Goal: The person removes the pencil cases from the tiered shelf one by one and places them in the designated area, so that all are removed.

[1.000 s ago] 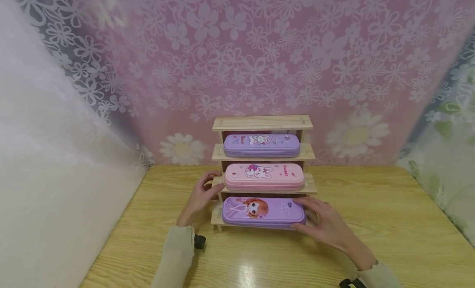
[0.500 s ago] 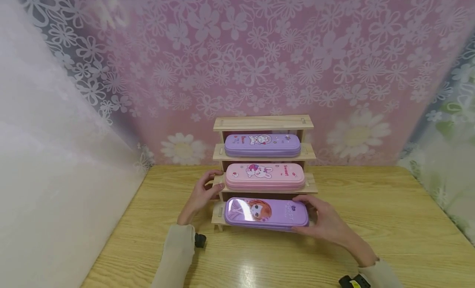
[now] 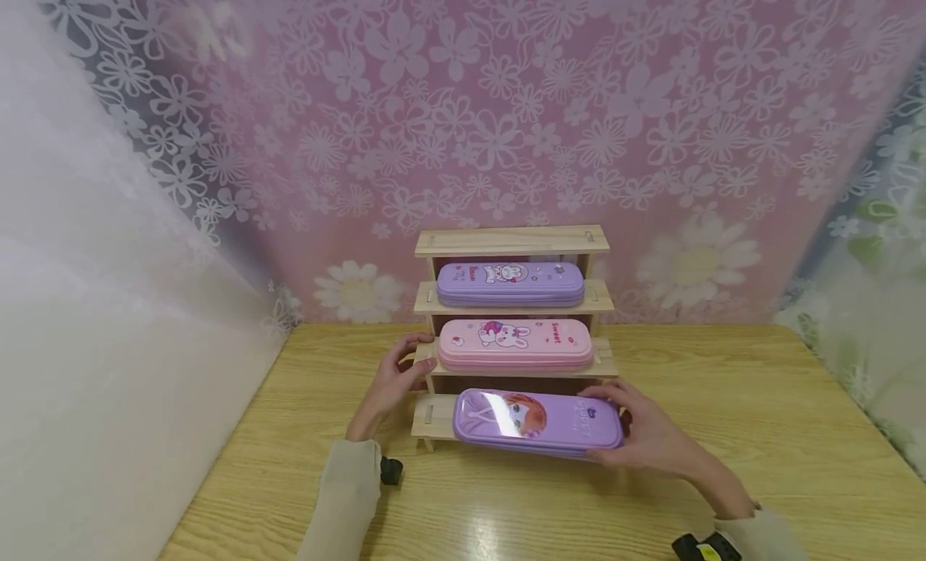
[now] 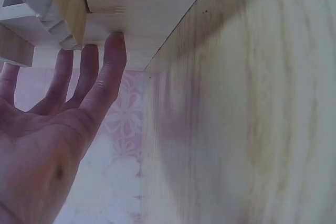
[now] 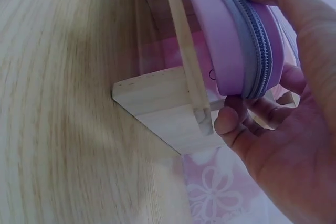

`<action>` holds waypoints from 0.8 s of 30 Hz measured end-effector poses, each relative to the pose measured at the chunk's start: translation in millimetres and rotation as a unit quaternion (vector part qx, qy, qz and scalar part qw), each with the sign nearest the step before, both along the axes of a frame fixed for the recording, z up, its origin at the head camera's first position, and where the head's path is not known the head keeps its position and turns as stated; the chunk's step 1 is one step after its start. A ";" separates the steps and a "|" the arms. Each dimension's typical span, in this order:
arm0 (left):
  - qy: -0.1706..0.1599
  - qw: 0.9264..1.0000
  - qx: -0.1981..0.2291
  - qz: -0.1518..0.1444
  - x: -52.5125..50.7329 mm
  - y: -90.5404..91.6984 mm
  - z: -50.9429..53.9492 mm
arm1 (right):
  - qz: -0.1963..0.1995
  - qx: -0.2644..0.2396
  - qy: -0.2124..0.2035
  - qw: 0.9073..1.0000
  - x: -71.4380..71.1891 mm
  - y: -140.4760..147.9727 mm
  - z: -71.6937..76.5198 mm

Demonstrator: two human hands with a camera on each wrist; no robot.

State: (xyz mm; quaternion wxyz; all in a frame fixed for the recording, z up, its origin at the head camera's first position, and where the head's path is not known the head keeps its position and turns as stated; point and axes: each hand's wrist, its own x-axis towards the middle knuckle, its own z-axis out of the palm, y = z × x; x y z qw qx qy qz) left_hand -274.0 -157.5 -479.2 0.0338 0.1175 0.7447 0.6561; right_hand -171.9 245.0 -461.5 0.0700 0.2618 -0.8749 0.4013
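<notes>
My right hand (image 3: 651,432) grips the right end of a purple pencil case (image 3: 499,424) printed with a red-haired girl. The case is tilted, its left end over the lowest board and its right end beyond the rack. In the right wrist view its grey zipper (image 5: 252,35) shows, with thumb and fingers around its end. My left hand (image 3: 394,380) holds the left side of the wooden rack (image 3: 514,239) at the second-lowest board. In the left wrist view the fingers (image 4: 113,61) reach up to the side panel; some tips are hidden behind a board.
A pink pencil case (image 3: 517,344) with a rabbit lies on the board above, and a lilac one (image 3: 510,283) on the board over that. The rack stands on a wood-grain table (image 3: 723,400) before a pink floral backdrop (image 3: 499,103).
The purple pencil case has slid right and toward me in my right hand, with its right end tilting off the lowest board. My left hand has stayed on the rack.
</notes>
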 end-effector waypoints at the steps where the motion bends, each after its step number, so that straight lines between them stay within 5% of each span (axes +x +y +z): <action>1: 0.001 1.000 0.000 0.001 0.3 -0.2 0.1 | 0.001 -0.004 -0.002 1.000 0.0 1.2 -0.5; 12: 0.011 1.000 0.005 0.005 2.2 0.4 -1.9 | -0.002 -0.009 -0.063 0.998 6.3 19.2 5.2; 24: 0.020 1.000 0.010 0.007 1.0 0.9 -5.0 | -0.008 -0.007 -0.063 0.998 13.1 51.6 5.5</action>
